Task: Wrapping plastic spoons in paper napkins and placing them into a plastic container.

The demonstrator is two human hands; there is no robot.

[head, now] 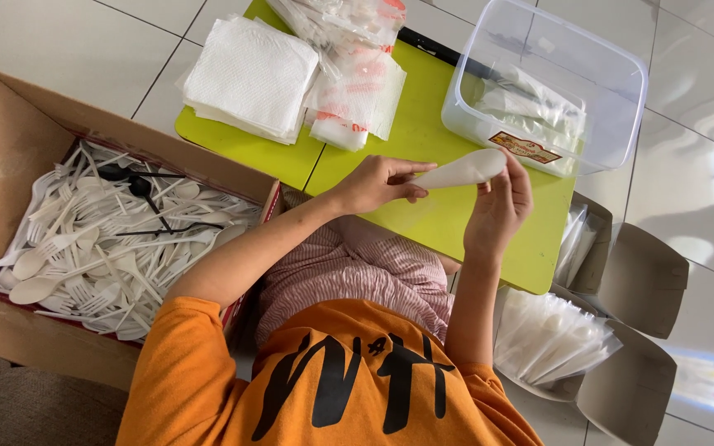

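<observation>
While the green folding table (423,140) serves as the centre of the scene, a cardboard box (10,149) heaped with white plastic spoons and forks (101,248) sits on the floor off its left edge. On the table's left end lies a stack of white paper napkins (249,74), with a pile of clear sleeves (357,83) just beside it. Over the table's near edge, the left hand (378,183) pinches one end of a white wrapped cutlery packet (464,169), and the right hand (502,202) closes its fingers on the other end. A clear plastic tub (613,58) holding finished packets stands on the table's right end.
</observation>
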